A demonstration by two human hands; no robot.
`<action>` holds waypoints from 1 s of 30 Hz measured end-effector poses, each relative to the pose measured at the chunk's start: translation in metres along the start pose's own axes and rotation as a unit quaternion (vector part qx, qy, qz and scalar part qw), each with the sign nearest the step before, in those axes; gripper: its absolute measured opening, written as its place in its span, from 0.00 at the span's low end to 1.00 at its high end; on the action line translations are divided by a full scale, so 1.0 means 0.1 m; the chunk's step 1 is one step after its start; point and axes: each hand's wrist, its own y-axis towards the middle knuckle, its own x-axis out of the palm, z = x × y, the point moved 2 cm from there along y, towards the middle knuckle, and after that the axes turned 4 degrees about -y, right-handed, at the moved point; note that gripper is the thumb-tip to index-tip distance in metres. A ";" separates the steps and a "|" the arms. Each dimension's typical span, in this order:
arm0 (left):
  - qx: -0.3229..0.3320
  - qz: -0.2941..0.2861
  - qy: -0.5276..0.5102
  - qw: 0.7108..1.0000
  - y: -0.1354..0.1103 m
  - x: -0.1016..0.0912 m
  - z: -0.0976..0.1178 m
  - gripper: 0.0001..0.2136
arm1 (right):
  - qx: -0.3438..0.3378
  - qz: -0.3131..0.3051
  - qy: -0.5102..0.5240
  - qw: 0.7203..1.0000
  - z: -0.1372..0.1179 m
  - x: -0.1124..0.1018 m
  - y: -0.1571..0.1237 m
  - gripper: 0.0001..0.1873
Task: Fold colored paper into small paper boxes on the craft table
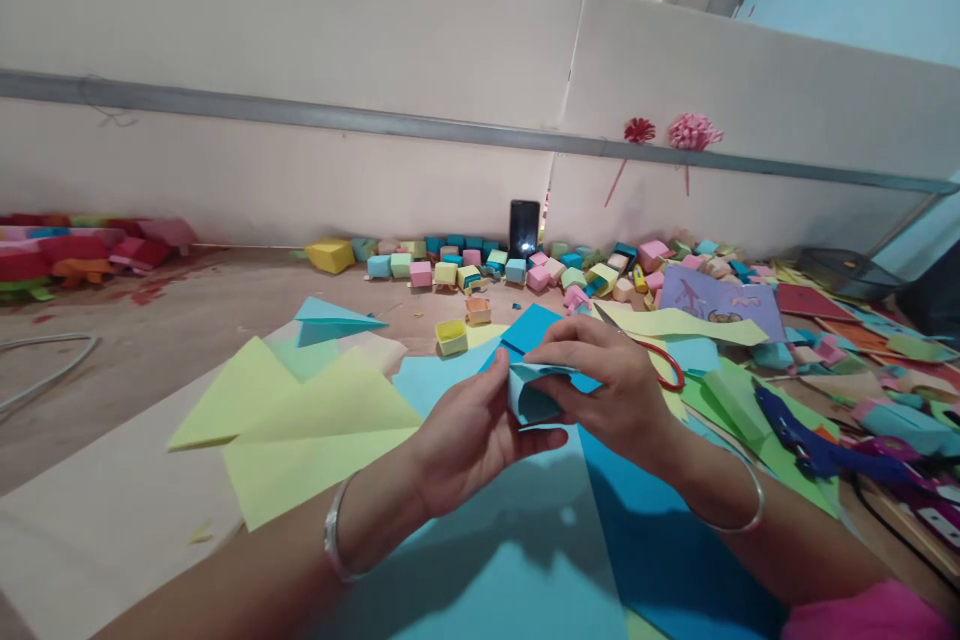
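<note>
A small light-blue piece of folded paper (534, 400) is held between my two hands, its hollow side facing me. My left hand (469, 435) grips its left edge, thumb on top and fingers beneath. From the right, my right hand (611, 380) pinches the paper, with some fingers reaching over and into it. Behind the hands lies a darker blue paper (534, 322), partly covered by my fingers. Red-handled scissors (667, 365) rest just beyond my right hand. Under my forearms are a light-blue sheet (495, 560) and a deeper blue sheet (660, 550).
Yellow folded paper (322, 420) and a blue paper plane (330, 322) lie left. Many little paper boxes line the wall, around an upright phone (523, 228). A small yellow box (451, 337) stands ahead. At right are a blue glue gun (817, 445) and a purple booklet (720, 300).
</note>
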 end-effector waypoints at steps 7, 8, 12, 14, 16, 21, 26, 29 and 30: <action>0.007 -0.011 0.091 0.996 -0.10 0.03 -0.08 0.22 | -0.024 -0.025 0.020 0.999 0.00 0.01 -0.06 0.17; 0.010 -0.004 0.099 0.995 -0.10 0.03 -0.08 0.21 | -0.019 -0.024 0.027 0.999 0.01 0.00 -0.06 0.16; 0.077 0.029 0.161 0.983 -0.10 0.00 0.00 0.15 | 0.037 -0.032 0.048 0.998 0.03 -0.02 -0.04 0.15; 0.137 0.061 0.221 0.964 -0.11 -0.01 0.07 0.13 | 0.068 -0.038 0.053 0.996 0.03 -0.03 -0.01 0.12; 0.191 0.088 0.300 0.931 -0.12 0.00 0.12 0.12 | 0.083 -0.036 0.036 0.995 0.02 -0.04 0.00 0.08; 0.310 0.077 0.489 0.812 -0.19 0.11 0.15 0.07 | 0.090 -0.044 -0.020 0.995 0.02 0.01 -0.01 0.10; 0.334 0.107 0.529 0.773 -0.17 0.07 0.15 0.04 | 0.056 -0.100 -0.022 0.993 -0.04 0.04 -0.03 0.09; 0.326 0.126 0.490 0.799 -0.13 0.02 0.20 0.03 | 0.045 -0.128 -0.014 0.991 -0.12 -0.03 -0.02 0.13; 0.329 0.125 0.469 0.810 -0.12 0.01 0.22 0.03 | 0.045 -0.126 -0.022 0.991 -0.15 -0.06 -0.03 0.15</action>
